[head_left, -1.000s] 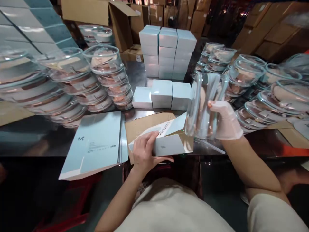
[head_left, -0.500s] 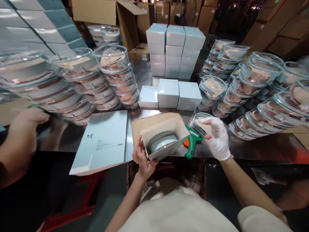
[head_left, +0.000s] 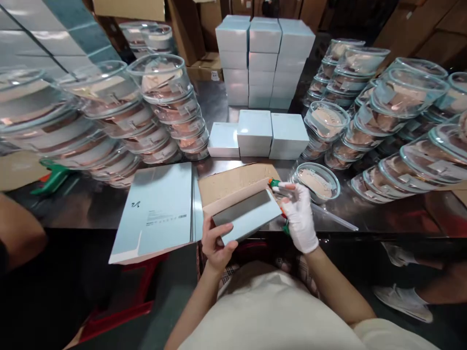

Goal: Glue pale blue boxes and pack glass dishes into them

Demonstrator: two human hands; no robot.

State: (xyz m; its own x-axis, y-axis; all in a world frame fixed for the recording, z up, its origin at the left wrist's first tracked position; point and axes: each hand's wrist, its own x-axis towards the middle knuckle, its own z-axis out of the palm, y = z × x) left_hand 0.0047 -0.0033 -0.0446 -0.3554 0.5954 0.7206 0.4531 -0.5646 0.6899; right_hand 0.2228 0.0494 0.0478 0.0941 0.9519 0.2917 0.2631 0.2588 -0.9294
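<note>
My left hand [head_left: 219, 243] is bare and grips the left end of a light blue carton [head_left: 253, 218], thumb on its near face. The carton is tilted with its brown inner flap [head_left: 237, 187] spread toward the far side, and its contents are hidden. In a white glove, my right hand [head_left: 301, 218] is closed around a green glue gun [head_left: 274, 183], mostly covered by the fingers. Its orange tip is close to the flap's right end. A translucent glue stick [head_left: 335, 217] sticks out behind the hand. Just beyond is a round glass container [head_left: 317, 181].
Flat light blue cartons [head_left: 156, 209] lie at left. Ahead stand closed boxes [head_left: 254, 133] and a taller box stack [head_left: 264, 63]. Stacked glass containers rise at left [head_left: 164, 97] and right [head_left: 397, 107]. Another green glue gun [head_left: 53, 177] and a person's arm [head_left: 20, 233] are at far left.
The glue gun has been picked up from the table by my right hand and brought to the carton. My left hand has tilted the carton, hiding the dishes seen inside it earlier.
</note>
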